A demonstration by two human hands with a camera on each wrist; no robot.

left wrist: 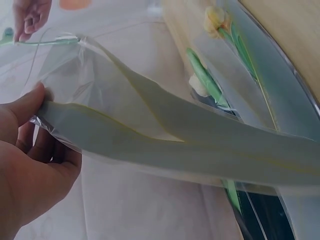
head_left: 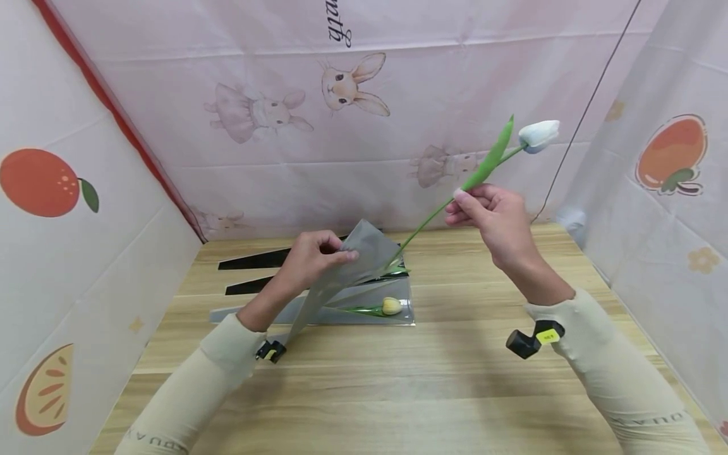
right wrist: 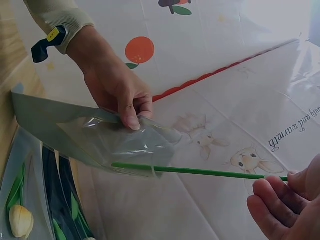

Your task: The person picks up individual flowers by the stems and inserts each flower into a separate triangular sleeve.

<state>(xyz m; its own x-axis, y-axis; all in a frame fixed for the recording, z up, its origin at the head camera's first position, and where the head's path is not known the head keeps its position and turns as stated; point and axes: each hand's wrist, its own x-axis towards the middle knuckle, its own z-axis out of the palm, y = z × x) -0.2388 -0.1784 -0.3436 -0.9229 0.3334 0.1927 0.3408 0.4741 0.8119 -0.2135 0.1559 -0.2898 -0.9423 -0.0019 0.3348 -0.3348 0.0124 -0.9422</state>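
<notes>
My left hand (head_left: 318,256) pinches the top edge of a grey flower sleeve (right wrist: 55,112) with a clear front, holding it tilted up above the table. Between the thumb and fingers of my right hand (head_left: 500,221) is a white artificial tulip (head_left: 539,136) with one green leaf (head_left: 493,158), its bloom pointing up and right. The lower end of its green stem (right wrist: 200,171) lies inside the mouth of the sleeve, as the right wrist view shows. In the left wrist view the sleeve's mouth gapes beside the left thumb.
A packed yellow tulip (head_left: 391,306) lies in a grey sleeve on the wooden table (head_left: 455,392), under the raised one. Behind it are black sleeves (head_left: 256,260) with flowers in them, partly covered. A printed cloth (head_left: 273,183) hangs at the table's back edge.
</notes>
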